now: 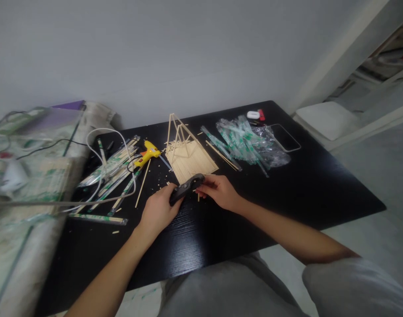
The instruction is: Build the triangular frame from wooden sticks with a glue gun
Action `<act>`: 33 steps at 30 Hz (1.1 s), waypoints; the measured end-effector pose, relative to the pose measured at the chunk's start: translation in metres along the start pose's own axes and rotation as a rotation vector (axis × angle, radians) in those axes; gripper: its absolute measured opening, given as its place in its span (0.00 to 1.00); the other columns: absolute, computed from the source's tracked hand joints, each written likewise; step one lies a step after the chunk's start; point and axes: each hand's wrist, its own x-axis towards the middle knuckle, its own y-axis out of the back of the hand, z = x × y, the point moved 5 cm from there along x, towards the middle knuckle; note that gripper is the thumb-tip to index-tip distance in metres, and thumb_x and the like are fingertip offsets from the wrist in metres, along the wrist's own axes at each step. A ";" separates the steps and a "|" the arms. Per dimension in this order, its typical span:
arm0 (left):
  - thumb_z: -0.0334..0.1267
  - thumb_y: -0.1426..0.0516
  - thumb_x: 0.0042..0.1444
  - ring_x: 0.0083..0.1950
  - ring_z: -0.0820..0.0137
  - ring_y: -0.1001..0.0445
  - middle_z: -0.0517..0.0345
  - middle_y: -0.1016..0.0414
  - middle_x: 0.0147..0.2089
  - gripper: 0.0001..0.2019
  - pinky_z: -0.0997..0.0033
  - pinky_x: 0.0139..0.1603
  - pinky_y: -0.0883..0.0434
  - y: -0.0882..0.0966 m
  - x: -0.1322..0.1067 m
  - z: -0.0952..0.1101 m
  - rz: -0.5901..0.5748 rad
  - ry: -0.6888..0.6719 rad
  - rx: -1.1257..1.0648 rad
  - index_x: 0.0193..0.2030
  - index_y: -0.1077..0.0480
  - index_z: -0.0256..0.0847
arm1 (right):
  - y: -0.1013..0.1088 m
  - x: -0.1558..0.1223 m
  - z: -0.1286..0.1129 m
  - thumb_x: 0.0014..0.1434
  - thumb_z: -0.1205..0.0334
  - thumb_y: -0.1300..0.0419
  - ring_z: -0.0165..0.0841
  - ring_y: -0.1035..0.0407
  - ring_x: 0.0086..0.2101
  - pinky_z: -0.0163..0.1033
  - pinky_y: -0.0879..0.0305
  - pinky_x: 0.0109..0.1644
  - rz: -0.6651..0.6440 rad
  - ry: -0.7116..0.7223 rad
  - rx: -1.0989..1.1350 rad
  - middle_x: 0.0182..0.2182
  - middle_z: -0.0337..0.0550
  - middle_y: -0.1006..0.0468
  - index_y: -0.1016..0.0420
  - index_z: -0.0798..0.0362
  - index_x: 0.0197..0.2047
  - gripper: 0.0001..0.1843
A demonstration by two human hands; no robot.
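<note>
My left hand is closed around a black hand tool with a rounded head, which slants up to the right. At that head, my right hand is closed in a pinch. A short pale piece of chopstick shows just under its fingertips, the rest hidden by the fingers. Right behind the tool lies a flat panel of chopsticks set side by side. On its far left part stands a pointed frame of sticks, with small cut bits around it.
A yellow glue gun lies left of the panel, near wrapped chopsticks and a looped white cable. To the right are crumpled plastic wrappers, a phone-like slab and a small white case. The wall borders the table's back.
</note>
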 end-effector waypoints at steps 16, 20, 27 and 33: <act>0.44 0.46 0.65 0.43 0.61 0.21 0.53 0.20 0.42 0.10 0.67 0.41 0.30 0.001 -0.001 0.002 -0.011 0.000 0.035 0.47 0.29 0.44 | 0.000 -0.002 0.002 0.58 0.49 0.32 0.29 0.30 0.26 0.37 0.30 0.33 -0.019 -0.003 0.013 0.27 0.40 0.22 0.21 0.55 0.34 0.16; 0.43 0.46 0.65 0.41 0.61 0.21 0.54 0.21 0.41 0.09 0.67 0.40 0.31 0.001 -0.001 0.002 -0.021 0.004 0.022 0.46 0.29 0.44 | 0.000 -0.001 0.002 0.59 0.49 0.33 0.29 0.29 0.26 0.36 0.30 0.33 -0.036 0.005 0.010 0.27 0.40 0.22 0.22 0.56 0.34 0.17; 0.41 0.46 0.64 0.36 0.62 0.22 0.56 0.23 0.34 0.06 0.68 0.37 0.33 0.001 -0.001 0.002 -0.056 0.029 0.019 0.40 0.31 0.43 | 0.000 -0.001 0.003 0.58 0.49 0.32 0.28 0.30 0.25 0.34 0.31 0.31 -0.023 -0.005 0.016 0.27 0.40 0.22 0.22 0.57 0.34 0.17; 0.39 0.45 0.63 0.34 0.62 0.21 0.57 0.23 0.32 0.03 0.69 0.34 0.36 0.000 -0.002 0.001 -0.097 0.068 0.099 0.39 0.34 0.44 | -0.001 -0.002 0.003 0.59 0.50 0.33 0.28 0.30 0.25 0.35 0.31 0.31 -0.027 -0.004 0.017 0.27 0.40 0.22 0.22 0.57 0.34 0.16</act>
